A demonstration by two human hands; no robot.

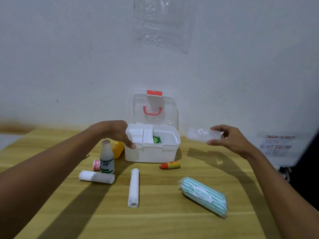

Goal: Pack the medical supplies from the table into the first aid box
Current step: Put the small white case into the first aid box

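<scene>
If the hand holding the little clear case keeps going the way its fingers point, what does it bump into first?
Probably the first aid box. The right hand points left with the clear case, toward the box's right rim. Depth is unclear; it might pass above.

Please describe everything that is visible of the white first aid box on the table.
The first aid box looks like white plastic and stands upright on the wooden table near the wall. Its clear lid, with a red latch and red handle, is open and upright. Inside sit a white tray on the left and a green packet. The left hand touches its left front corner.
</scene>
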